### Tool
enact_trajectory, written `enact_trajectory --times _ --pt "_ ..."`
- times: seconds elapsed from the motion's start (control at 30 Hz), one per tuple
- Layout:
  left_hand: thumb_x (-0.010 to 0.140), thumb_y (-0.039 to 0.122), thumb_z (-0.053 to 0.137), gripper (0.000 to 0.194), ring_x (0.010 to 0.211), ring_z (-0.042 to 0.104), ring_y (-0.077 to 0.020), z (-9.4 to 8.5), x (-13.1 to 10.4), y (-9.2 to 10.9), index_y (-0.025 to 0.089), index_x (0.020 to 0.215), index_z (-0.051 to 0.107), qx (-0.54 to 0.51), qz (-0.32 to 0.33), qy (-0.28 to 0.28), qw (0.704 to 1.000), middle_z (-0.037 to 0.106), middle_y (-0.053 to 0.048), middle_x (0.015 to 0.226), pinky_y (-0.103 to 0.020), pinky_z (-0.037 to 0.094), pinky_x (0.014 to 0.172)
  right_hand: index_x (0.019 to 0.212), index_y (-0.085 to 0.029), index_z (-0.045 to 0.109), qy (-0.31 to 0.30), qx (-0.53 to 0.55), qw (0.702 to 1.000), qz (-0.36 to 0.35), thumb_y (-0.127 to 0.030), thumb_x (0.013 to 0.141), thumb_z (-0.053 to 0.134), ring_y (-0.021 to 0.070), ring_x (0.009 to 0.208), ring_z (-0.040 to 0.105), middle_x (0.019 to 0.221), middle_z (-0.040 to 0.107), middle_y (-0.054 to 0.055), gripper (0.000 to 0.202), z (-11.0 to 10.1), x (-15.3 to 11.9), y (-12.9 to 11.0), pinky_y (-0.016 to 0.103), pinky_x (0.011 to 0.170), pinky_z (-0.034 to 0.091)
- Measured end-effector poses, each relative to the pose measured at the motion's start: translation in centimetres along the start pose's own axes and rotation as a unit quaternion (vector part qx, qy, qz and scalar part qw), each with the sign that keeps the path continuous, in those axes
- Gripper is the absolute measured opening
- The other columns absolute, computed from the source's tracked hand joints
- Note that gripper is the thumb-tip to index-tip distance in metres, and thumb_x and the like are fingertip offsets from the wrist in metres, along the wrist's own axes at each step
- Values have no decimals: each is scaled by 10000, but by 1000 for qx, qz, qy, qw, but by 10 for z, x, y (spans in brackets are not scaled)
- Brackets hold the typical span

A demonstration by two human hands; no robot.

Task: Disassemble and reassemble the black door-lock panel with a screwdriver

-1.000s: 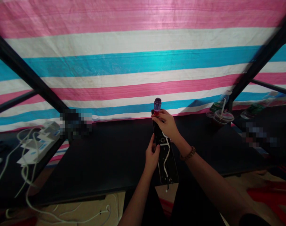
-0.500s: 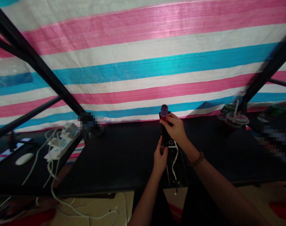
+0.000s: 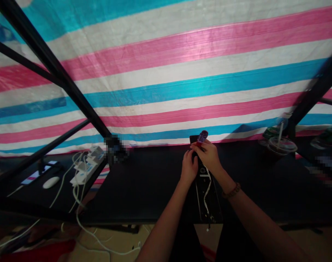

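Observation:
My right hand (image 3: 209,156) is closed round a screwdriver (image 3: 202,136) with a see-through purple handle and a red collar. The handle tilts up and to the right; the tip is hidden by my fingers. Below it lies a long black device casing (image 3: 209,198), reaching from the table's front edge towards the back. A white cable (image 3: 206,196) runs along the casing and ends in a small plug past the front edge. Beside the screwdriver, my left hand (image 3: 189,168) is at the casing's left side with its fingers bent close together. What those fingers grip is hidden.
On the black table (image 3: 144,185), a lidded plastic cup (image 3: 282,146) with a straw stands at right, a bottle (image 3: 272,131) behind it. To the left are a power strip (image 3: 86,165) with white cables, a white mouse (image 3: 51,182) and a phone (image 3: 32,178). A striped sheet (image 3: 166,87) hangs behind.
The view has shifted, so the scene sits further right and lower. My left hand has moved up nearer to my right one, its fingers drawn together. The screwdriver handle now leans more to the right.

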State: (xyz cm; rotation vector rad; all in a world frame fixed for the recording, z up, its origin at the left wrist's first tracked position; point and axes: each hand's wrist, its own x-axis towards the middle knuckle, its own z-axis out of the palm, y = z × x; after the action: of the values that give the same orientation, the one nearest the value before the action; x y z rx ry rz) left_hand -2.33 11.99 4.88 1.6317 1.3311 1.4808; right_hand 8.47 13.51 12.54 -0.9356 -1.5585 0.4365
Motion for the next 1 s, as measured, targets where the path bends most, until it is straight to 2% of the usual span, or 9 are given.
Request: enact_trajectory --times 0.07,0.13,0.23,0.33,0.53,0.7,0.9,1.0 --pt "865 150 605 330 1147 645 -270 -2 6 0 187 1183 687 11 0 -7 1000 710 -129 1201 -465 471 1052 835 -210 762 2 7 1000 15 -406 859 715 202 696 658 866 718 59 202 -1 1 3 325 644 539" --pt "880 165 603 307 1043 693 -246 -3 6 -2 195 1168 702 19 -4 -7 1000 748 -105 1121 -425 517 986 872 -213 762 -3 13 1000 15 -385 871 702 215 732 680 883 736 58 182 -4 1 6 335 681 549" --pt "910 201 581 291 907 724 -216 -6 2 -4 194 1171 708 26 -16 1 1000 770 -90 1061 -371 553 880 997 -219 755 -29 0 1000 -4 -350 931 616 236 814 710 928 755 65 202 -8 -1 9 360 768 550" --pt "906 232 595 254 825 727 -205 -8 3 -4 187 1115 733 32 -24 4 999 779 -82 1014 -338 557 807 1076 -204 720 -51 -35 998 -22 -304 967 530 240 829 711 931 748 82 241 -9 -4 7 360 772 538" --pt "885 262 628 209 742 716 -191 -13 12 2 186 1024 765 38 -23 4 999 788 -65 934 -310 552 744 850 -202 670 -63 -82 993 -52 -250 952 495 224 770 690 842 715 85 208 -12 -7 3 328 731 523" --pt "859 254 670 178 732 715 -181 -14 14 2 198 993 774 34 -23 7 999 791 -65 940 -301 563 721 902 -204 663 -23 -39 999 -24 -304 969 495 214 706 704 839 716 73 207 -18 -11 4 334 692 554" --pt "844 259 699 137 815 718 -204 -13 15 -2 185 924 782 31 -15 21 999 780 -87 937 -357 573 810 947 -204 674 5 7 1000 7 -408 982 525 236 763 726 883 732 85 256 -25 -14 5 373 737 591" --pt "832 251 716 205 907 718 -223 -14 12 0 192 1020 776 24 -12 31 999 772 -99 1027 -364 575 819 949 -196 678 24 43 998 32 -444 975 546 231 744 723 871 733 84 282 -27 -16 2 375 732 595"
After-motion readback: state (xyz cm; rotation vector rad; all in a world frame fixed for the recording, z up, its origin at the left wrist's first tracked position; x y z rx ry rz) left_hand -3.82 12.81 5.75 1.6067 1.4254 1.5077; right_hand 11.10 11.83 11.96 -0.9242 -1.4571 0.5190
